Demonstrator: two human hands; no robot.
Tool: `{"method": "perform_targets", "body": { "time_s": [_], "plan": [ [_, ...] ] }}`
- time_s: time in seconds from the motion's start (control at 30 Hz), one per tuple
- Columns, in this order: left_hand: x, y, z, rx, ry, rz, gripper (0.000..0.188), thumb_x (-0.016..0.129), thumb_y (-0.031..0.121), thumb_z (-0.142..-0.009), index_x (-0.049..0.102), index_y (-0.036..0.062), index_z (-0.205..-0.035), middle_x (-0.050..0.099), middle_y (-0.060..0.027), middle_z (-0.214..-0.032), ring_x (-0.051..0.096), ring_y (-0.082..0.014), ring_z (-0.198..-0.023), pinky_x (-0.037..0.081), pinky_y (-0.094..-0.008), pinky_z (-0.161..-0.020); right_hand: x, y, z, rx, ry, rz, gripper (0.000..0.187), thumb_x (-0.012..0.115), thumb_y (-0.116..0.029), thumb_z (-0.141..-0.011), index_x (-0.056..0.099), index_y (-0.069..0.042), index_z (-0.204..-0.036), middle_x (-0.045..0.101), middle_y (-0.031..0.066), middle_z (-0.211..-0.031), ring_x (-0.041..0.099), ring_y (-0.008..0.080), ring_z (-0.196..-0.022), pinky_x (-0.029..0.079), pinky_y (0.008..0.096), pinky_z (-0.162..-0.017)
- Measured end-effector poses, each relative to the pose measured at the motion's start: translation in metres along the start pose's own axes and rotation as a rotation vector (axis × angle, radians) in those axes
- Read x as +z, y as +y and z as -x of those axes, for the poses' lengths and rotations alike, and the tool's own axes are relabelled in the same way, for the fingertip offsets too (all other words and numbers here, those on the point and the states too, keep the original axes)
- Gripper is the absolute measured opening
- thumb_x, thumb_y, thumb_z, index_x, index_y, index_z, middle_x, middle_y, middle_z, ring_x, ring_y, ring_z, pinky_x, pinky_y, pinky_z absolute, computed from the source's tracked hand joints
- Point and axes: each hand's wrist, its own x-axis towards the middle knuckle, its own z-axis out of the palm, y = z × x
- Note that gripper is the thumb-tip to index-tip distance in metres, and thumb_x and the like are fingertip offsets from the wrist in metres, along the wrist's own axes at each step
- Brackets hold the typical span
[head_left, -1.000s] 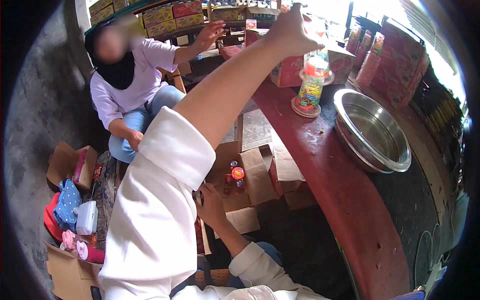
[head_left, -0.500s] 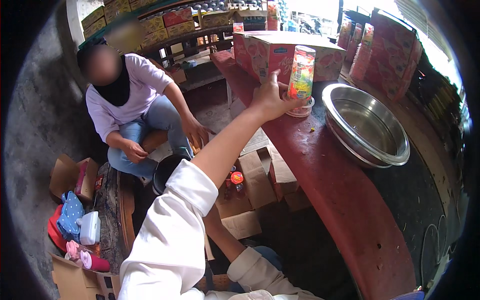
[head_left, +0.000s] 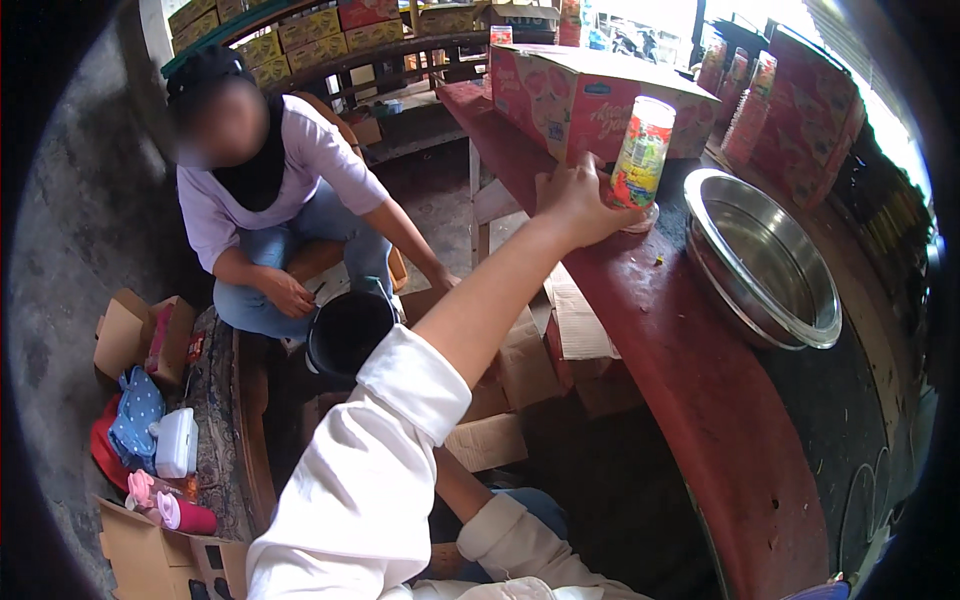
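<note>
Crossing sleeve point(head_left: 340, 490): white and rolled back, it lay nearest, its left forearm point(head_left: 495, 300) stretched over the left edge of the red-topped counter point(head_left: 720, 420).
Right forearm point(head_left: 465, 487): it ran beneath the left one, the right hand out of sight, so I could not tell its grip.
Steel basin point(head_left: 760, 245): it sat toward the counter's right edge, partly over the dark strip.
Left hand point(head_left: 580, 205): it was at the lower end of a printed cup point(head_left: 641, 155); whether the fingers were clamped on it I could not tell.
Cup's spot: near the counter's left edge, on the near side of a red carton point(head_left: 545, 105), with a clear round piece point(head_left: 648, 217) under it (partly hidden by the thumb).
Carton's spot: toward the counter's far end, with stacked cups point(head_left: 748, 115) past its right side.
Co-worker point(head_left: 320, 160): seated beyond the left edge, behind a dark bucket point(head_left: 345, 330).
Yellow boxes point(head_left: 310, 35): in rows at the back.
</note>
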Motion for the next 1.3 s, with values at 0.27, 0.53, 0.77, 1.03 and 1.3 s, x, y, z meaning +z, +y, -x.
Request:
{"method": "perform_targets", "body": {
  "time_s": [0.27,0.53,0.77,1.03,1.3],
  "plan": [
    [0.003,0.012,-0.001,0.255,0.300,0.114,0.113,0.069,0.064,-0.057,0.023,-0.0068,-0.133,0.041,-0.0250,-0.127,0.036,-0.0361,-0.122,0.024,-0.0502,-0.101,-0.028,-0.004,0.003,0.006,-0.031,0.220,0.033,0.059,-0.020,-0.077,0.056,-0.006,-0.107,0.056,0.0177,-0.110,0.056,0.0344,-0.099,0.045,0.0442,-0.084],
    [-0.035,-0.098,0.090,0.503,0.706,0.568,0.028,0.063,0.013,-0.080,0.048,0.0017,-0.100,0.053,-0.0078,-0.082,0.053,-0.0154,-0.079,0.042,-0.0283,-0.070,0.012,-0.009,0.023,0.293,-0.570,0.594,0.021,0.056,-0.001,-0.071,0.059,-0.001,-0.091,0.058,0.0216,-0.095,0.059,0.0384,-0.087,0.048,0.0449,-0.076],
    [0.056,-0.255,0.162,0.123,0.213,0.505,0.025,0.064,0.010,-0.081,0.048,0.0031,-0.098,0.051,-0.0034,-0.075,0.049,-0.0104,-0.068,0.042,-0.0248,-0.063,0.038,-0.005,0.034,0.320,-0.842,0.786,0.012,0.050,-0.006,-0.079,0.060,0.000,-0.082,0.059,0.0194,-0.089,0.063,0.0325,-0.078,0.052,0.0423,-0.063],
    [0.209,-0.373,0.214,-0.533,-0.482,0.254,0.058,0.076,0.042,-0.062,0.052,0.0029,-0.098,0.060,-0.0145,-0.086,0.061,-0.0268,-0.081,0.049,-0.0375,-0.069,0.059,0.036,0.051,0.546,-0.833,0.659,0.016,0.052,-0.014,-0.080,0.061,-0.002,-0.087,0.061,0.0164,-0.091,0.062,0.0305,-0.080,0.052,0.0362,-0.064],
    [0.324,-0.388,0.205,-0.869,-0.490,0.192,0.091,0.077,0.034,-0.061,0.025,-0.0008,-0.127,0.033,-0.0256,-0.126,0.042,-0.0387,-0.114,0.041,-0.0432,-0.094,0.049,0.048,0.055,0.593,-1.076,0.685,0.026,0.056,-0.021,-0.081,0.062,-0.004,-0.100,0.061,0.0147,-0.095,0.061,0.0249,-0.091,0.051,0.0332,-0.071]
  ]
}}
